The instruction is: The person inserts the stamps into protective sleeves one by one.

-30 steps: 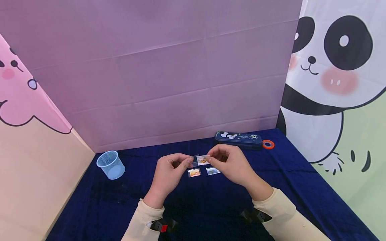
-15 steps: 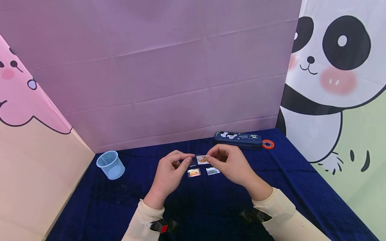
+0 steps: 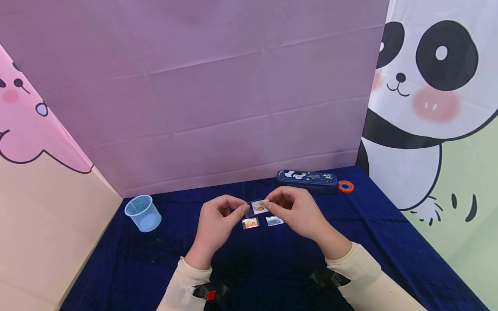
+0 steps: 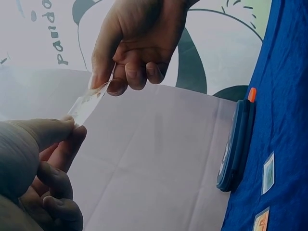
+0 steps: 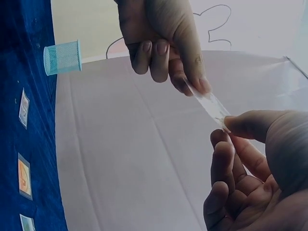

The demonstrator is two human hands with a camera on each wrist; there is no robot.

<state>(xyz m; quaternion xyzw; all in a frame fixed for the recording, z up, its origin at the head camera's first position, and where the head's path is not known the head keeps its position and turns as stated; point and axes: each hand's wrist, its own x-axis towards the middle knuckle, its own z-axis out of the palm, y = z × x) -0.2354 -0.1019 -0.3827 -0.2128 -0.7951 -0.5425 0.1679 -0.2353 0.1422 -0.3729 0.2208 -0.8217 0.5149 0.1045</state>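
Note:
Between the two hands, held up above the table, is a small white stamp (image 3: 259,207) with a brownish picture. It lies at least partly in a clear plastic sleeve (image 3: 249,211). My left hand (image 3: 218,224) pinches the sleeve's left end between thumb and forefinger. At the other end, the thumb and forefinger of my right hand (image 3: 297,211) pinch the stamp and cover its right edge. Below them on the cloth lie an orange stamp (image 3: 250,223) and a blue stamp (image 3: 274,220). A third stamp (image 5: 24,109) shows on the cloth in the right wrist view.
A dark blue panda pencil case (image 3: 307,180) stands at the back, with an orange tape roll (image 3: 346,186) at its right end. The light blue mesh pen cup (image 3: 143,213) is at the left. Dark blue cloth (image 3: 256,272) covers the table; curtains rise behind.
The stamp and sleeve have shifted slightly left and tilted. My left fingers straightened half a second ago and now pinch the sleeve's end again. The right hand has hardly moved.

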